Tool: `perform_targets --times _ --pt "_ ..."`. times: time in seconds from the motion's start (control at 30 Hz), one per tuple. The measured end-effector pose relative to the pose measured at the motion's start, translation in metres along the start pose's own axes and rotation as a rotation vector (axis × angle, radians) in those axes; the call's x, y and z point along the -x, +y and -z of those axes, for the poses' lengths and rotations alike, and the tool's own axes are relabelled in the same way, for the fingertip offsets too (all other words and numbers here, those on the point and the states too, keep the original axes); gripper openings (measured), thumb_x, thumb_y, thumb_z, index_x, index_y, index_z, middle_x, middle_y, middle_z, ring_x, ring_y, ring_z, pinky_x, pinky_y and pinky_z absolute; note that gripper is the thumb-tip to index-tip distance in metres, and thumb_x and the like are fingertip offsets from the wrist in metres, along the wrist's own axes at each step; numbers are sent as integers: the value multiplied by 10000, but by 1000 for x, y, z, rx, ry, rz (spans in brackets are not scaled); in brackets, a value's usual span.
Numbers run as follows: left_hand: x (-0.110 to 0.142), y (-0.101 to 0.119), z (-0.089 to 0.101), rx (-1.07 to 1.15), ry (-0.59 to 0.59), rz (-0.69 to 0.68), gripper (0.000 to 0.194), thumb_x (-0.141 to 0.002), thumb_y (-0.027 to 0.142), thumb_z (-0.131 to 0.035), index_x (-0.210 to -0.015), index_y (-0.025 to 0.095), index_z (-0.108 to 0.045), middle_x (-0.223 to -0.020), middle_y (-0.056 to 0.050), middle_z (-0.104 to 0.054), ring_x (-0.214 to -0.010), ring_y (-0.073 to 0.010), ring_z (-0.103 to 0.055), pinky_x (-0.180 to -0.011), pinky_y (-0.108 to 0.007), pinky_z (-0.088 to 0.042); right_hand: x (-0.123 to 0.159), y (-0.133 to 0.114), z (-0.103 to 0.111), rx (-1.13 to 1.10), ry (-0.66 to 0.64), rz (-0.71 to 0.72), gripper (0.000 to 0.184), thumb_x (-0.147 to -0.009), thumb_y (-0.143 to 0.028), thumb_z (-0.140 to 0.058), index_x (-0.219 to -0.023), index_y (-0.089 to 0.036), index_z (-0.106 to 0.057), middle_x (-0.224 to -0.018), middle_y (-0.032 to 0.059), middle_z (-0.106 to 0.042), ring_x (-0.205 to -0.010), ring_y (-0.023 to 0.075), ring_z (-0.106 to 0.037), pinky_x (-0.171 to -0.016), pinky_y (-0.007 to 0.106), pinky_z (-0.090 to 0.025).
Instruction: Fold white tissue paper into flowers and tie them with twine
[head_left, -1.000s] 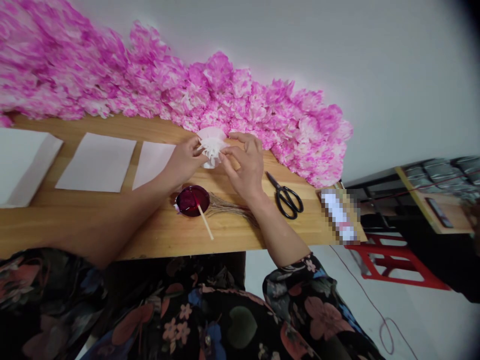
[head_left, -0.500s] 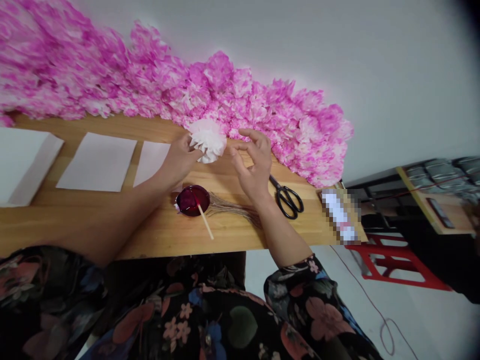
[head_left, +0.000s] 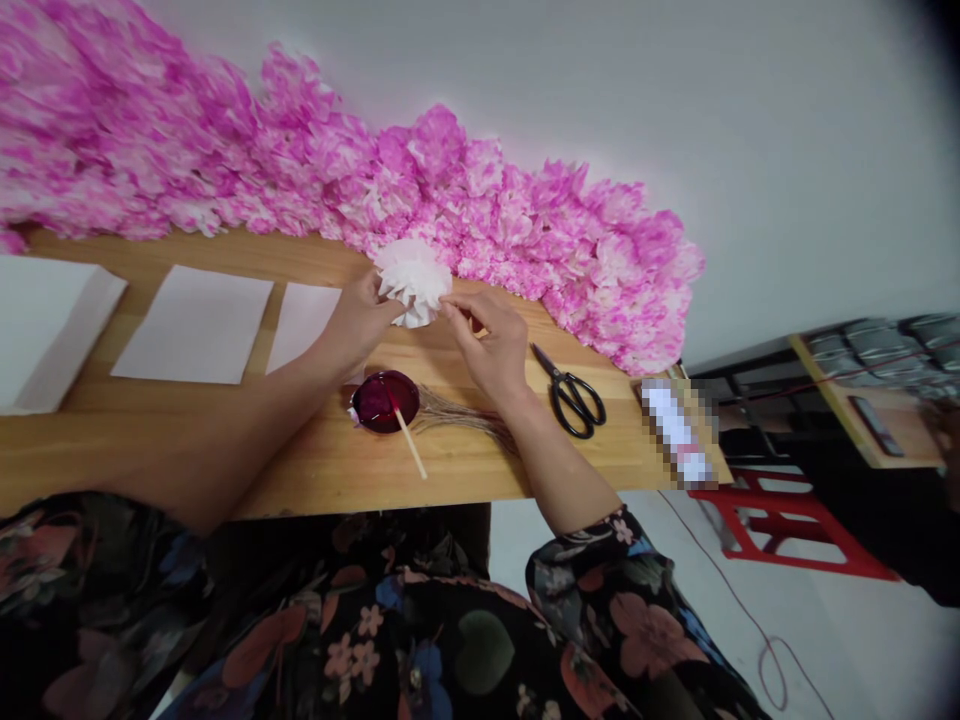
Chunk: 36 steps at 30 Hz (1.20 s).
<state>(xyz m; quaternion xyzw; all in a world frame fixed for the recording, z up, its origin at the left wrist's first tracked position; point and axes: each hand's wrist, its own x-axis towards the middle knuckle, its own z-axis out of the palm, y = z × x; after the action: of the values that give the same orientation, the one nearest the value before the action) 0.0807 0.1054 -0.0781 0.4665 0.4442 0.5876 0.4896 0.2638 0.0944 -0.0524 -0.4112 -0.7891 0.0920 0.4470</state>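
A white ruffled paper flower (head_left: 415,280) is held above the wooden table (head_left: 300,455). My left hand (head_left: 367,312) grips it from the left side, its fingers closed on the lower petals. On the right edge of the flower, my right hand (head_left: 491,340) pinches a petal between thumb and forefinger. Below the flower stands a dark bowl (head_left: 367,405) of deep red-purple liquid, with a wooden stick (head_left: 411,445) leaning out of it. Thin brown wires or stems (head_left: 469,415) lie beside the bowl, partly under my right forearm.
Pink paper flowers (head_left: 337,150) are heaped along the wall behind. White paper sheets (head_left: 196,325) and a white stack (head_left: 45,335) lie at left. Black-handled scissors (head_left: 576,395) rest at right, near a blurred-out object (head_left: 679,430). A red stool (head_left: 795,525) stands beyond the table.
My right hand has moved left to the flower, and its spread fingers have closed on a petal edge. My left hand and the flower have barely moved.
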Motion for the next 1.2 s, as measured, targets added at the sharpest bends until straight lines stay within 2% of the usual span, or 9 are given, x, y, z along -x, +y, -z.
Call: perform_targets --times 0.23,0.47,0.63,0.83,1.0,1.2 --pt "4 3 -2 -65 -11 -25 331 -749 192 -699 -1078 164 -688 -1077 -61 -772 -1100 -242 -704 -1019 -389 -552 -1 2 -2 43 -20 2 171 -995 -373 -682 -960 -233 -774 -823 3 -730 -725 138 -616 -713 293 -498" --pt "5 5 -2 -112 -50 -68 272 -754 194 -734 -1021 194 -685 -1033 -43 -778 -1071 -243 -715 -1004 -386 -565 4 -6 -9 184 -23 107 233 -1046 -333 -574 -948 -242 -765 -837 22 -717 -781 160 -623 -726 303 -472" --pt "8 10 -5 -101 -63 -55 304 -760 224 -745 -1051 174 -676 -1059 -55 -779 -1090 -238 -718 -1028 -391 -560 8 -14 -14 277 -32 180 263 -1062 -321 -545 -957 -238 -771 -823 33 -696 -790 169 -612 -698 307 -435" --pt "4 6 -1 -125 -45 -65 281 -742 144 -686 -1020 179 -672 -1043 -54 -773 -1087 -237 -715 -1007 -381 -568 3 -13 -3 156 -70 117 245 -1050 -347 -573 -948 -240 -769 -824 25 -699 -782 164 -617 -716 313 -456" --pt "1 1 1 -153 -27 -72 276 -712 125 -652 -982 182 -670 -984 -33 -774 -1005 -226 -720 -944 -358 -582 -4 -3 8 44 36 33 212 -1036 -345 -610 -929 -228 -751 -817 15 -697 -775 157 -613 -750 316 -488" --pt "5 8 -2 -159 -88 -79 302 -701 137 -637 -998 168 -675 -1021 -40 -775 -1014 -221 -716 -967 -358 -571 -4 -1 9 38 7 19 187 -1029 -329 -622 -964 -226 -764 -823 17 -695 -788 163 -613 -746 320 -479"
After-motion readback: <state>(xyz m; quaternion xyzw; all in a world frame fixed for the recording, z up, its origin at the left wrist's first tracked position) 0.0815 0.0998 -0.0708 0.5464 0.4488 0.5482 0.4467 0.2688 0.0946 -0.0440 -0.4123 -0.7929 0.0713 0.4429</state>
